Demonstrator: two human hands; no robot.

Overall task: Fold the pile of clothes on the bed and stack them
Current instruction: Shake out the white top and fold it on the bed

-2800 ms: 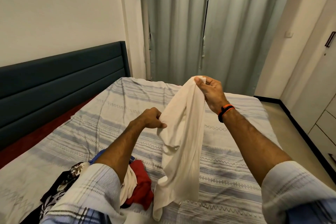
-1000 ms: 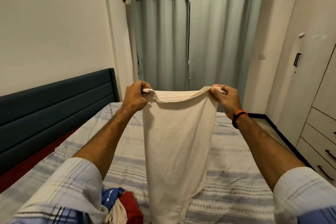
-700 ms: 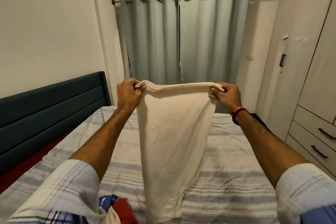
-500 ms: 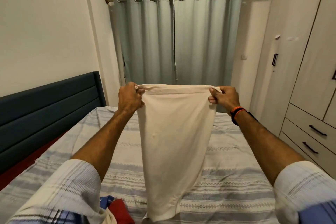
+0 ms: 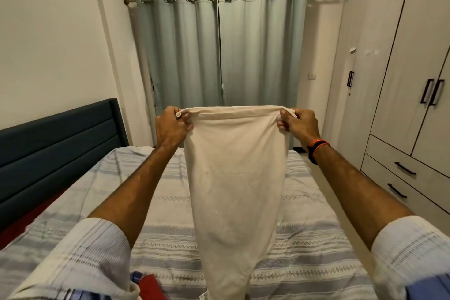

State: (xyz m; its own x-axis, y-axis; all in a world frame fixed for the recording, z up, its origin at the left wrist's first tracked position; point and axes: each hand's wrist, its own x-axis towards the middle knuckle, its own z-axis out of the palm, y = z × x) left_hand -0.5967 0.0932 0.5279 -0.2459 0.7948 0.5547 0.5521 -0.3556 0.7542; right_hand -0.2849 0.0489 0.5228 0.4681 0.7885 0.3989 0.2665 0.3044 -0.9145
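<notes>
At the lower edge, 2 rolled-up pale striped sleeves (image 5: 80, 260) frame the view, and between them a small part of the pile of clothes (image 5: 148, 285) shows on the bed: a red garment and a strip of blue fabric, the rest cut off by the frame. The cream-coloured cotton garment (image 5: 235, 190) hangs in front of the person, held up in the air above the blue-and-white striped bedspread (image 5: 165, 207); it is widest at its top hem and narrows toward the bottom, where its lower end leaves the frame, so whether it touches the bed cannot be told. A small white label shows near that lower end. The 2 hands are well apart, 1 at each top corner of the garment. The left hand (image 5: 170, 126) has fingers curled round the left corner of the hem, and the right hand (image 5: 298, 124) pinches the right corner between thumb and curled fingers; the hem is stretched nearly straight between them. A black-and-orange wristband (image 5: 316, 150) sits on the right wrist. To the left, a dark teal padded headboard (image 5: 56, 148) runs along the white wall. To the right stands a pale wood-grain wardrobe with black handles (image 5: 409, 95) and 2 drawers below its doors. Farthest away, 2 grey-green eyelet curtains (image 5: 219, 51) hang closed from a rod.
</notes>
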